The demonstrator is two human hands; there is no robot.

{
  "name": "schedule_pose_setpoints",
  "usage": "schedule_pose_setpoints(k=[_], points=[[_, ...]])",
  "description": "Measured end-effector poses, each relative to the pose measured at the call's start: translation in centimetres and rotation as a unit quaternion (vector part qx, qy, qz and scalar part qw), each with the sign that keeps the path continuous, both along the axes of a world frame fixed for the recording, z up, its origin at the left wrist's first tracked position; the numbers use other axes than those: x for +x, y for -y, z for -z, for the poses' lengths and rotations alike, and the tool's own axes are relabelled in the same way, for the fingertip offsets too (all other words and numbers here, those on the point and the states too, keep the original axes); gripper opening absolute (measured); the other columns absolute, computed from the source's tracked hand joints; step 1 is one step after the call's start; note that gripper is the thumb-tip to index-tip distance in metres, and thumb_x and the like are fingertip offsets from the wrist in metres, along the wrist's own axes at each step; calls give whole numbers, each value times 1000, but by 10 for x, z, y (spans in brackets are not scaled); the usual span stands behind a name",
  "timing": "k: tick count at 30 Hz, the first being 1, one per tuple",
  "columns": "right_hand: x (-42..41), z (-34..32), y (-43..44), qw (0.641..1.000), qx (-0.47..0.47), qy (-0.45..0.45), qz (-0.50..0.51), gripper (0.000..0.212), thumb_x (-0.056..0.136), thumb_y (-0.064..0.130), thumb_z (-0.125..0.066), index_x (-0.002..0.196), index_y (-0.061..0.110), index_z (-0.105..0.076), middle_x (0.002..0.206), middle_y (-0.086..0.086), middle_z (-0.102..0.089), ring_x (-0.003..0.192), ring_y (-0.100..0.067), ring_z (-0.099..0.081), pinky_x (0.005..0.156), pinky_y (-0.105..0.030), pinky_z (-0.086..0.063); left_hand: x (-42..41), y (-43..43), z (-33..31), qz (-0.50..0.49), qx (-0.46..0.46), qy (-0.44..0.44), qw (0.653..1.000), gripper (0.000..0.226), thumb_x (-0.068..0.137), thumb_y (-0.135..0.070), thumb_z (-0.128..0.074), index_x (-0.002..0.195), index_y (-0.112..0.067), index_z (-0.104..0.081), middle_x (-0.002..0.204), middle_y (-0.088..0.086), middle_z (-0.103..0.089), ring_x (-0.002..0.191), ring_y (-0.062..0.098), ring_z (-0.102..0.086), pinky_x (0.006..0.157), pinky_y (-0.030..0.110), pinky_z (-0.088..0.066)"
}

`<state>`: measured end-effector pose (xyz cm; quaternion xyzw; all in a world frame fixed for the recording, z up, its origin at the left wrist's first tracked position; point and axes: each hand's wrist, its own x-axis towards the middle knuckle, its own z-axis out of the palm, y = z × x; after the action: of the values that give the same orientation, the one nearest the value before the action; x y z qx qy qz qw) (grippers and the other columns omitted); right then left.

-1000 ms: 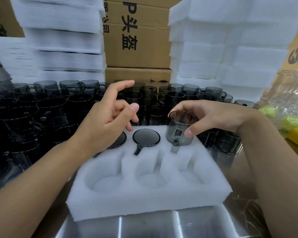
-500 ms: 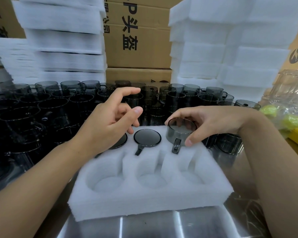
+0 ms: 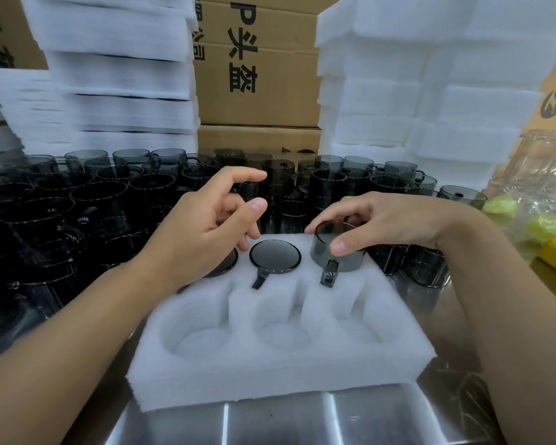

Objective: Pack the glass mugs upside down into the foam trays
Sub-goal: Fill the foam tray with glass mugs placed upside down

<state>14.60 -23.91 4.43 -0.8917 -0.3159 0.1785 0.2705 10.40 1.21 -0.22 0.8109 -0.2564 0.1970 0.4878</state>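
A white foam tray [image 3: 280, 374] with six round pockets lies in front of me on a steel table. My right hand [image 3: 385, 223] grips a smoky grey glass mug [image 3: 334, 255] by its upturned base; the mug is upside down and half sunk into the far right pocket, handle toward me. Another mug [image 3: 275, 255] sits upside down in the far middle pocket. A third [image 3: 223, 266] fills the far left pocket, mostly hidden behind my left hand [image 3: 206, 226], which hovers above it with loosely spread fingers and holds nothing. The three near pockets hold no mugs.
Many upright grey mugs [image 3: 93, 200] crowd the table to the left and behind the tray. Stacks of white foam trays [image 3: 414, 91] and cardboard boxes [image 3: 257, 75] rise at the back. A clear plastic bag with yellow-green items [image 3: 540, 220] lies at the right.
My right hand has lowered the mug from above the tray down into the far right pocket. My left hand has stayed hovering over the far left pocket.
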Motion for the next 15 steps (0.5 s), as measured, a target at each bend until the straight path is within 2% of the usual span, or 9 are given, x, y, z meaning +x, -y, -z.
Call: schedule_pose_setpoints(k=[3,5,11,15], points=[[1,-1,0,999,-44,25,7,54,53,76,-64,105,65,-58,82,37,-52,77,17,-50,79,-20,-37,-1,0,0,-2,3,-1,1000,28,82,-55,-46,110,-53,-50,73,-5,-69,62,11,-66,69,30,-50],[1,0,-1,998,-65,24,9,52,55,75,-64,106,68,-55,77,47,-47,76,24,-47,76,-18,-33,-1,0,-1,-4,5,-2,1000,30,81,-55,-45,110,-49,-50,73,-5,-69,63,10,-66,69,27,-51],[0,1,-4,995,-91,31,13,57,51,82,-59,106,73,-50,82,41,-45,80,23,-45,79,-19,-32,-2,1,-1,-5,8,1,1000,33,81,-55,-43,111,-43,-51,73,-5,-69,62,9,-66,68,21,-51],[-2,1,-4,993,-114,39,11,60,48,86,-55,107,77,-45,96,24,-43,85,18,-44,83,-20,-30,-2,0,-1,-6,12,-1,1000,32,82,-54,-43,108,-41,-55,72,-5,-69,62,8,-66,67,17,-50]])
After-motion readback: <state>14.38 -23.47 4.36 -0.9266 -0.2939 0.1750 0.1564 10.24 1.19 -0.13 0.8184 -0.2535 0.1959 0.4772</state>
